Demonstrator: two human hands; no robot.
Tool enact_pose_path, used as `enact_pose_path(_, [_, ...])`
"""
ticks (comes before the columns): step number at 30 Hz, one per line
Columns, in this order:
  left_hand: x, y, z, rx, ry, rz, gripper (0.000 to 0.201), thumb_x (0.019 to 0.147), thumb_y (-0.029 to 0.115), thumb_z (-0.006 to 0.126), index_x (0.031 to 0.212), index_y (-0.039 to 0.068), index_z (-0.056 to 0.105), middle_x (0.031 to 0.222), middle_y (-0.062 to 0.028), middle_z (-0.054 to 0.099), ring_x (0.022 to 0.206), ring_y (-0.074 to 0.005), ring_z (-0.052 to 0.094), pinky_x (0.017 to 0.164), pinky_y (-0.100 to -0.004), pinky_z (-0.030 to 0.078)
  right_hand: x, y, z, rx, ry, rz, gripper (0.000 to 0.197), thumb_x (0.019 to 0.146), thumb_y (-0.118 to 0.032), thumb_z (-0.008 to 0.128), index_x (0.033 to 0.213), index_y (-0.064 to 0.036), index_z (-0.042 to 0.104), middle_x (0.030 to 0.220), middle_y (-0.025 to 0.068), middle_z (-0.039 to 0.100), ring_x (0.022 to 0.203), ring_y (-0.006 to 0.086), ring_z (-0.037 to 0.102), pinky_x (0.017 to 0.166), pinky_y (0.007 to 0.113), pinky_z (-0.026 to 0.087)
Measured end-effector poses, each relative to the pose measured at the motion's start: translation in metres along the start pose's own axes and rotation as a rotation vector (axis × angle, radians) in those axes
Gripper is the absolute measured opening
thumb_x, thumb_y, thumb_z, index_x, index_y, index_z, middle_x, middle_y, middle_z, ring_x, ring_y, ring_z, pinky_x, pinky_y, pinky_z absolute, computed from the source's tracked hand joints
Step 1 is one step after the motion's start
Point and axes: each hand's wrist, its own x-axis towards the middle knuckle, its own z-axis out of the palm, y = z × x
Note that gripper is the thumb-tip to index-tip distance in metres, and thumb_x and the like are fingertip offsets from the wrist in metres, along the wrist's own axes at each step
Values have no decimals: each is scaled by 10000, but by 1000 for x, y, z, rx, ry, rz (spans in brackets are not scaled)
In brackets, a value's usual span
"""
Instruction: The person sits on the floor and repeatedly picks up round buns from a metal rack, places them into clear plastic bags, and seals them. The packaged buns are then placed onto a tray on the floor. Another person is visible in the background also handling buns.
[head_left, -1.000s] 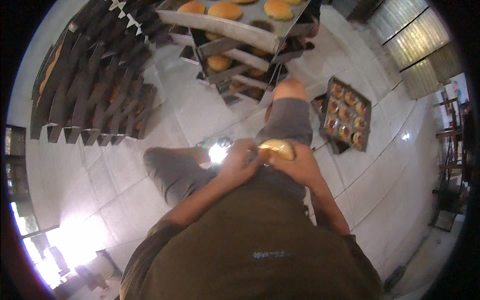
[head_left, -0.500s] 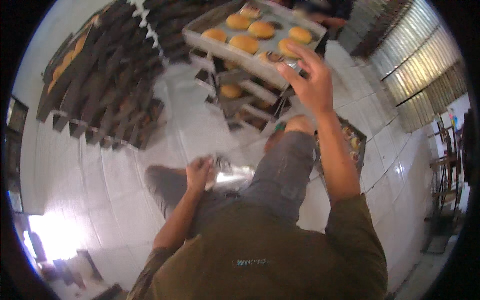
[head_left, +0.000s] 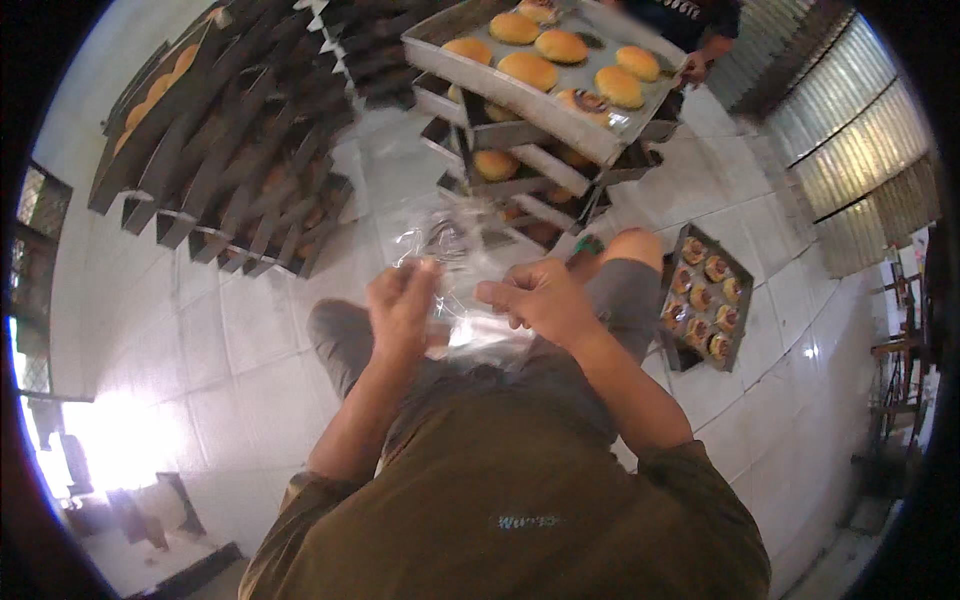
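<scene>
Over my lap, my left hand (head_left: 400, 305) is closed in a pinch on a clear plastic bag (head_left: 455, 238) that shines in the light. My right hand (head_left: 548, 302) sits across from it, thumb and fingers drawn together at the bag's right side. More of the crinkled plastic lies between my hands and over my thighs. Beyond them, a metal tray (head_left: 500, 88) of round golden buns (head_left: 528, 70) tops a stack. One bun with dark topping (head_left: 582, 101) lies at its near edge, beside a shiny scrap of plastic.
A smaller tray of topped buns (head_left: 700, 292) rests on the tiled floor (head_left: 780, 330) right of my knee. Stacked dark trays (head_left: 230, 180) stand at left. Another person's hand (head_left: 694, 68) is behind the bun tray. Corrugated sheeting (head_left: 870, 130) lines the far right.
My right hand has come down from the bun tray to the plastic bag over my lap. My left hand has lifted with the bag. The view has shifted slightly.
</scene>
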Motion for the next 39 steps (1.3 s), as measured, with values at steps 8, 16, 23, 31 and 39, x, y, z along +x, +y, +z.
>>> enact_pose_path(8, [-16,-71,-113,427,204,-21,425,954,335,676,683,28,563,628,18,513,626,-90,445,545,-331,364,153,-101,-219,-764,800,-526,404,857,-398,728,968,-10,745,903,187,739,832,321,716,723,376,548])
enact_pose_path(16, [-70,-65,-150,-117,474,-449,338,1003,452,622,882,136,627,606,61,438,535,-89,453,482,-274,366,211,-114,-304,-1204,205,202,583,620,-421,876,995,12,767,963,153,755,893,271,722,707,391,576])
enact_pose_path(23, [-76,-57,-158,-620,371,-592,249,1041,387,557,904,185,605,522,68,370,392,-85,360,349,-258,296,161,-112,-290,-359,511,-362,468,745,-384,841,992,0,737,907,42,733,785,166,696,714,332,565])
enact_pose_path(31, [10,-30,-22,-820,335,-701,262,1039,349,549,883,138,557,678,51,494,559,-44,458,444,-181,374,-26,13,-38,1008,19,-21,522,983,-371,663,1339,-4,556,1296,123,640,1162,272,649,944,459,575])
enact_pose_path(39, [15,10,58,-822,214,-632,473,1054,553,444,988,95,547,808,15,524,701,-100,484,659,-245,433,-30,-12,41,535,431,-561,580,905,-46,724,1379,32,398,1300,143,543,1146,227,609,947,346,545])
